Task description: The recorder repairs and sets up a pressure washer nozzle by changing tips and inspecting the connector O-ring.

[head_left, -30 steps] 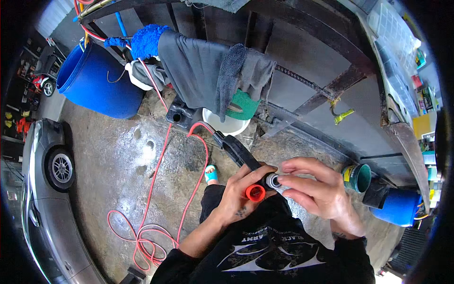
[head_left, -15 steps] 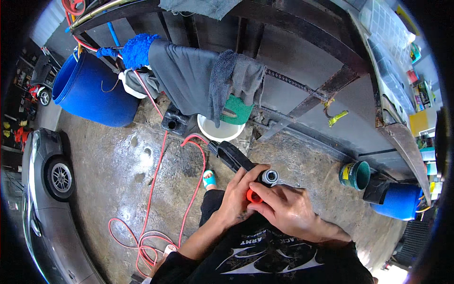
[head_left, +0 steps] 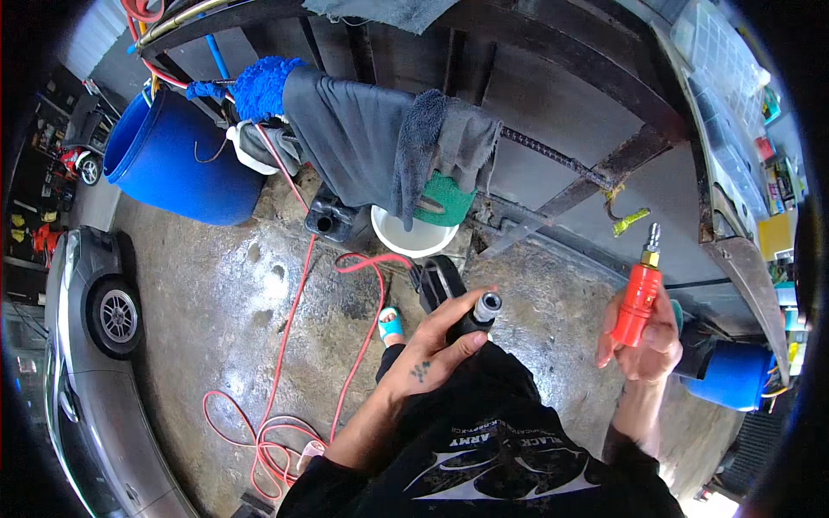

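My left hand [head_left: 436,354] grips a black wand [head_left: 449,289] near its metal coupling end [head_left: 488,304], which points up toward the right. Out to the right, my right hand [head_left: 643,341] holds an orange nozzle attachment [head_left: 637,298] upright, its brass and steel fitting [head_left: 652,240] at the top. The two parts are well apart. Below them my dark printed shirt [head_left: 496,449] fills the lower middle.
A red hose [head_left: 285,345] loops over the wet concrete floor. A blue barrel [head_left: 168,164] stands at left, a white bucket [head_left: 414,233] and black jug [head_left: 331,217] beneath grey cloths [head_left: 380,138] hung on a rail. Grey car [head_left: 91,345] far left; small blue tub [head_left: 734,375] right.
Both hands were together at the wand's end around the orange piece. Now my right hand has swung out to the right with the orange attachment, leaving the metal coupling bare.
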